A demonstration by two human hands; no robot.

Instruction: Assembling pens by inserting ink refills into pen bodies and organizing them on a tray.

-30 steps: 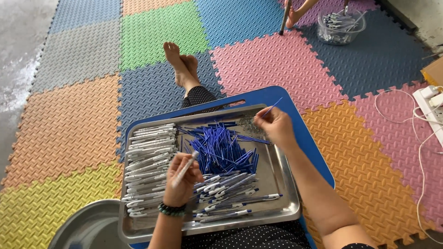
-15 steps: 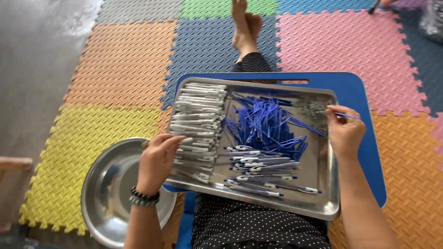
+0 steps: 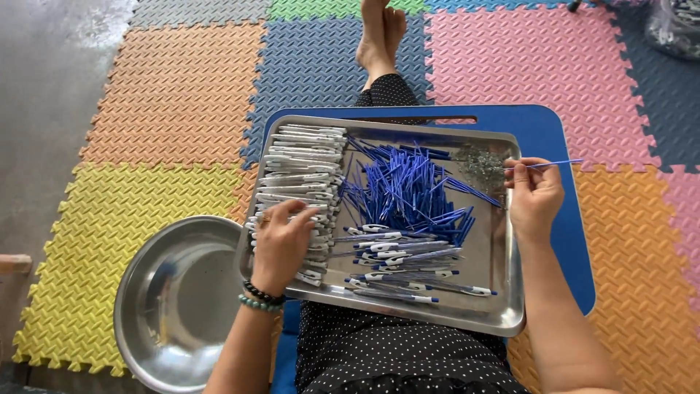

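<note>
Head view: one tray (image 3: 408, 315), one bowl (image 3: 171, 303), two hands: left hand (image 3: 281, 244), right hand (image 3: 534, 195).

- Tray (image 3: 503, 321) rests on lap board (image 3: 561, 219), over the person's legs.
- In tray: pen barrels (image 3: 299, 175) stacked left, refills (image 3: 408, 190) heaped centre, springs (image 3: 481, 160) far right corner, assembled pens (image 3: 408, 270) at near edge.
- Bowl (image 3: 168, 306) on floor mat (image 3: 168, 95), left of tray.

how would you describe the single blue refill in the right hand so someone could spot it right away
Start at the metal tray on the person's lap, over the blue board. At its right rim, the right hand pinches one thin blue refill that points right, past the rim. Unlike the loose blue refill pile mid-tray, it is alone and lifted off the tray.
</note>
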